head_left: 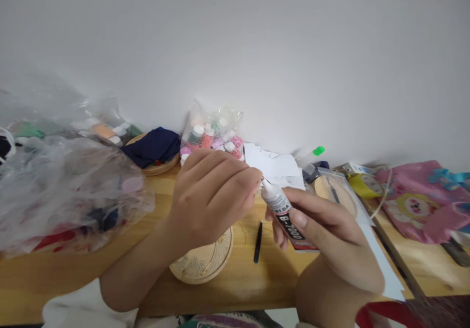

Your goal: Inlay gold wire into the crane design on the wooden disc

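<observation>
Above the table (157, 200), near the middle of the view, the tube (284, 218) was tilted, its nozzle (267, 186) pointing up toward the left hand (211, 198). The right hand (326, 230) was wrapped around it, thumb along its side. The left fingers were bunched at the nozzle's tip; whether they gripped it or some small thing could not be told, since the hand hid the spot. Too hard a squeeze from the right hand could have sent the contents over the left fingertips, and a drip might have marked the disc (205, 264) or the thread (245, 237) below; a slack hold might have let the tube slip. The carved disc lay on the table, partly hidden by the left hand and wrist, with the thread and the tweezers (258, 242) just to its right. Farther back sat the bag of jars (213, 137), with the navy cloth (156, 147) to its left and papers (271, 164) to its right; toward the edges lay the clear bag (62, 191) on the left and the pink bag (407, 208) on the right.
</observation>
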The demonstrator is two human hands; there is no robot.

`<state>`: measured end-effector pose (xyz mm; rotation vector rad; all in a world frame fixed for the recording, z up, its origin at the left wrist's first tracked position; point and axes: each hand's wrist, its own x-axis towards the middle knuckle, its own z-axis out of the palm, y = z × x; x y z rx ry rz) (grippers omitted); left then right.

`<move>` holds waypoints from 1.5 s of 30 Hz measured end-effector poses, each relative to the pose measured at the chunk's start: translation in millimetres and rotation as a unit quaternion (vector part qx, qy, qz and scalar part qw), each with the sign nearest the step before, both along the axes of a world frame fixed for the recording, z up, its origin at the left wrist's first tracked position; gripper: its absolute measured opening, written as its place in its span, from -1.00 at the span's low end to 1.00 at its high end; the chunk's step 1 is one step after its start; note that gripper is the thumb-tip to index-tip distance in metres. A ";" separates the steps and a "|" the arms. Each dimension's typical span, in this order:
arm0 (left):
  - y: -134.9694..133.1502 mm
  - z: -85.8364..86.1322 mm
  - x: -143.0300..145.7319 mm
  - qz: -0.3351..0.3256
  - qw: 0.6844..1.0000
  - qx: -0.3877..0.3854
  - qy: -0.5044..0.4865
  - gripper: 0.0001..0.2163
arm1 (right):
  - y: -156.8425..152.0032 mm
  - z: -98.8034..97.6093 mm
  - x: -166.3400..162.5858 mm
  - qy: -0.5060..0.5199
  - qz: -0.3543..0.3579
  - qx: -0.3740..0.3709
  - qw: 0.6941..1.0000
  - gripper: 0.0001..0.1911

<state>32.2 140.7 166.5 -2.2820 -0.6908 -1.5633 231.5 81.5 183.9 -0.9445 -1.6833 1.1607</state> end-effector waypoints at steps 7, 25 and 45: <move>-0.3 -1.2 1.6 0.018 0.999 0.025 -0.020 -0.87 | -0.5 -2.2 1.3 -0.005 0.010 -0.002 1.000 -0.66; -3.7 1.0 -4.8 -0.230 0.925 -0.270 -0.139 -0.87 | -1.9 2.6 2.8 0.022 -0.002 -0.030 0.999 -0.71; -2.1 -0.4 -0.4 -0.216 0.938 -0.226 -0.151 -0.88 | -1.1 3.6 3.0 -0.004 -0.004 -0.017 1.000 -0.73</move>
